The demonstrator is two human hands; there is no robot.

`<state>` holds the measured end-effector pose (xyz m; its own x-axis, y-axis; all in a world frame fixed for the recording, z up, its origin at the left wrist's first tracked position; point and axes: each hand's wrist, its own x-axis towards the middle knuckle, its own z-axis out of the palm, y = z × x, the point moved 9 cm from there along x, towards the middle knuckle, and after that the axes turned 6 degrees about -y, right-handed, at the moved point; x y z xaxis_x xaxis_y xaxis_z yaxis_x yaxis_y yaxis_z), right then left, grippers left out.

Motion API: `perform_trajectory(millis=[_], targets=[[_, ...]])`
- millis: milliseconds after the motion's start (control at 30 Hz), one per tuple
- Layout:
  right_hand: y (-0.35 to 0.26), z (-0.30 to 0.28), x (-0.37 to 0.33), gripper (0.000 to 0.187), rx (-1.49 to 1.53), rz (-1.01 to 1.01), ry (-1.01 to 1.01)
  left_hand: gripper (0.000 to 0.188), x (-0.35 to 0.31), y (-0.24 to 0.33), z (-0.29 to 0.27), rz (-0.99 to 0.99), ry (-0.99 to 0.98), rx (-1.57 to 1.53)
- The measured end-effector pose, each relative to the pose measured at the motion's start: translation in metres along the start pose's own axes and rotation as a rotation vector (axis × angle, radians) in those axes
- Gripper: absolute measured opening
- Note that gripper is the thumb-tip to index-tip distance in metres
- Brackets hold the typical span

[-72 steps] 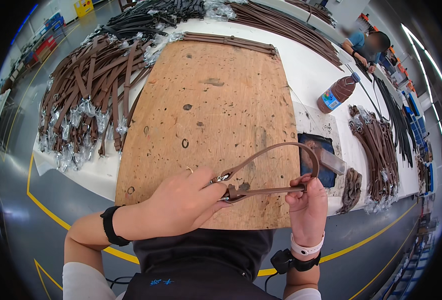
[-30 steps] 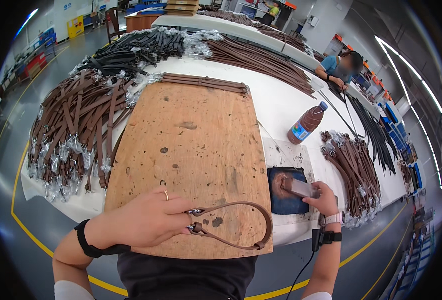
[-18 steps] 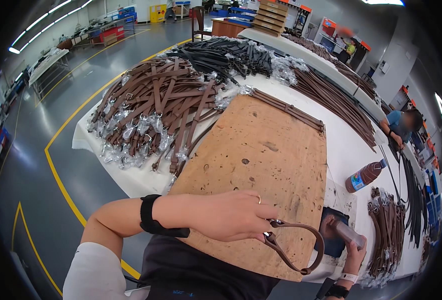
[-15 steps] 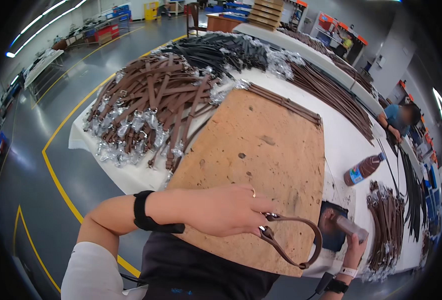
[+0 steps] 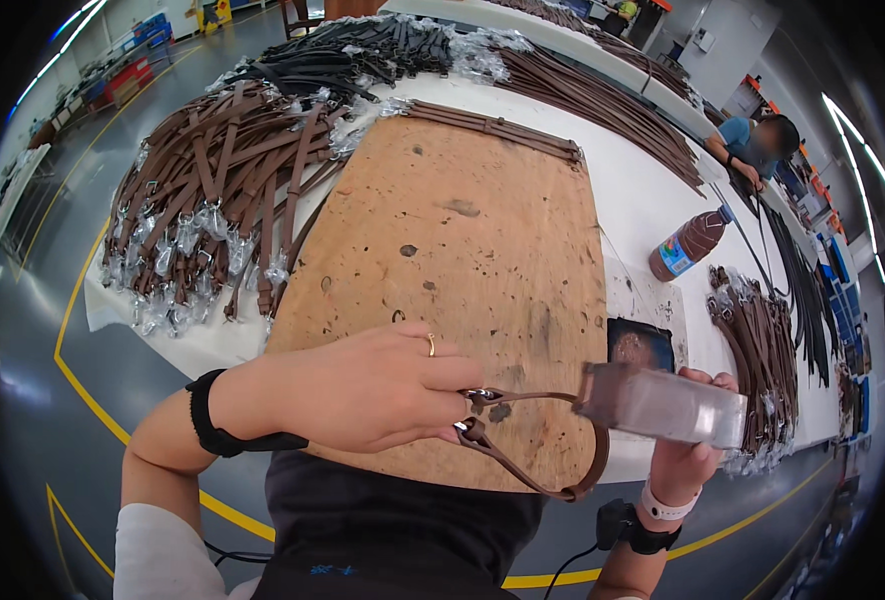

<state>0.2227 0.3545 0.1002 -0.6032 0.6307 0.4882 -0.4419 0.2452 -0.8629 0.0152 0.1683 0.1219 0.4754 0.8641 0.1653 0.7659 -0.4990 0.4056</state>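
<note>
My left hand (image 5: 363,390) is closed on the metal-fitted ends of a brown leather strap (image 5: 600,452). The strap bends round into a loop that sticks out to the right over the near part of a stained wooden board (image 5: 483,250). In my right hand (image 5: 678,465) is a clear, box-shaped block (image 5: 678,405) with a brownish left end. That end overlaps the upper right of the loop; whether they touch I cannot tell. Just beyond the block lies a dark square tray (image 5: 665,335) with something brown and wet-looking in it.
Brown straps (image 5: 213,170) with plastic-wrapped buckles pile up left of the board, black straps (image 5: 363,50) behind. A bottle of brown liquid (image 5: 691,245) and a strap bundle (image 5: 758,350) stand to the right. A co-worker (image 5: 753,145) bends over the table's far right.
My right hand has brought the block up from the tray and leftward to the strap loop. My left hand keeps its hold on the strap. The whole view has shifted.
</note>
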Motion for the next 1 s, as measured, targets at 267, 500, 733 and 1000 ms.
perform_trajectory(millis=[267,500,733,1000], targets=[[0.0,0.056,0.003,0.081,0.148,0.052,-0.142,0.016,0.0,0.003,0.006,0.041,-0.016,0.026],[0.008,0.063,0.002,0.075,0.118,0.092,-0.114,0.016,0.002,0.002,0.009,0.027,-0.048,0.021],[0.004,0.059,0.0,0.078,0.041,0.063,-0.128,0.012,0.001,0.004,0.008,0.034,-0.035,0.043],[0.0,0.038,-0.002,0.077,0.009,0.122,-0.063,0.011,0.002,0.007,0.009,0.072,-0.027,0.095]])
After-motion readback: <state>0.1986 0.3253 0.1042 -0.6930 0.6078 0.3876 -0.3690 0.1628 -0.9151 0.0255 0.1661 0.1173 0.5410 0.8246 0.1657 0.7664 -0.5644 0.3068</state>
